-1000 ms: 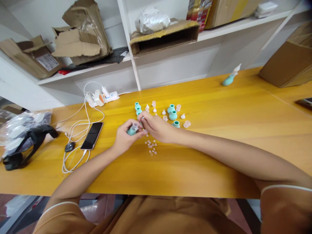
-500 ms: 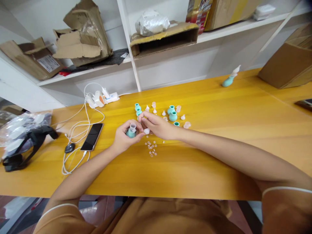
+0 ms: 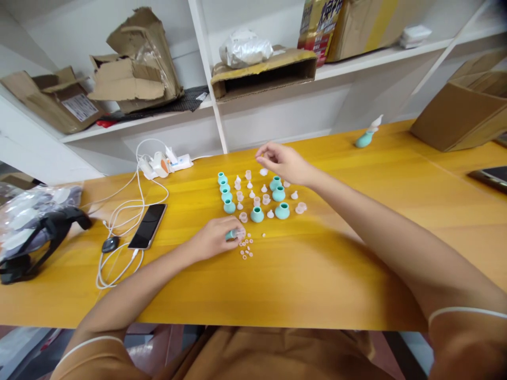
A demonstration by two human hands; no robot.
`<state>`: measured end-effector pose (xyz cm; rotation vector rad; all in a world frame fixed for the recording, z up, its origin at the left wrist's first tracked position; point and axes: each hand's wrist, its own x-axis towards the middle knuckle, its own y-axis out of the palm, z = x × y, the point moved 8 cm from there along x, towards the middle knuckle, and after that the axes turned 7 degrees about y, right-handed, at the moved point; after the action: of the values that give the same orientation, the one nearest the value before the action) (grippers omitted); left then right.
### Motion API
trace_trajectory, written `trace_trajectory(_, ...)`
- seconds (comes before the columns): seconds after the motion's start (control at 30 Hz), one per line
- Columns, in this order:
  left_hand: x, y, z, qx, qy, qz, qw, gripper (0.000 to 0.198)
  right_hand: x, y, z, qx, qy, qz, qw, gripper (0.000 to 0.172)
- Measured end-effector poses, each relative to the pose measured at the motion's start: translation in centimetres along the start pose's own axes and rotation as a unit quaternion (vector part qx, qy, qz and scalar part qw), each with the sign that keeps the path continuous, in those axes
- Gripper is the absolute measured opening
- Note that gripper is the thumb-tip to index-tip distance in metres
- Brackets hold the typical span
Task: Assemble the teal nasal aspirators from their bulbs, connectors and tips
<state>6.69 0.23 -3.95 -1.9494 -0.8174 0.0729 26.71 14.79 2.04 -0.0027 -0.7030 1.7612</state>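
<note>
My left hand (image 3: 214, 238) rests on the yellow table (image 3: 317, 274) and is closed round a teal rubber bulb with a clear cap (image 3: 234, 234). Several tiny clear rings (image 3: 246, 249) lie just right of it. My right hand (image 3: 281, 162) hovers at the far side of the parts, fingers curled into a pinch. A white cone tip (image 3: 263, 172) sits just below those fingers. Between the hands stand several teal bulbs (image 3: 256, 214) and small translucent caps and tips (image 3: 266, 199).
A phone (image 3: 147, 226), white cables (image 3: 119, 211) and a power strip (image 3: 164, 162) lie to the left, beyond them a black device (image 3: 35, 240). One assembled teal bulb with tip (image 3: 366, 136) lies far right, near a cardboard box (image 3: 455, 113). White shelves (image 3: 253, 111) back the table.
My right hand left the bulb and reached away to the far side of the parts. My left hand lowered the capped bulb to the table beside the rings.
</note>
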Motion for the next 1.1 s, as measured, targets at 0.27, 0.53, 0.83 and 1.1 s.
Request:
trace_trajectory(0.27,0.0,-0.5,0.1,0.005,0.004,-0.021,1.000,0.007,1.5,-5.9,-9.2,-0.018,0.156,-0.068,0.985,0.034)
trace_trajectory(0.53,1.9,-3.9,-0.9,-0.101,-0.019,-0.087,0.991,0.036,1.7,-7.0,-11.8,-0.234,0.177,0.002,0.956,0.017)
trace_trajectory(0.83,13.9,-6.8,2.4,0.024,-0.032,-0.138,0.990,0.015,1.6,-7.1,-10.2,-0.252,0.153,0.042,0.955,0.032)
trace_trajectory(1.1,20.7,-4.1,8.0,0.027,-0.094,-0.141,0.985,0.020,1.8,-6.6,-9.3,-0.255,0.132,0.044,0.957,0.035)
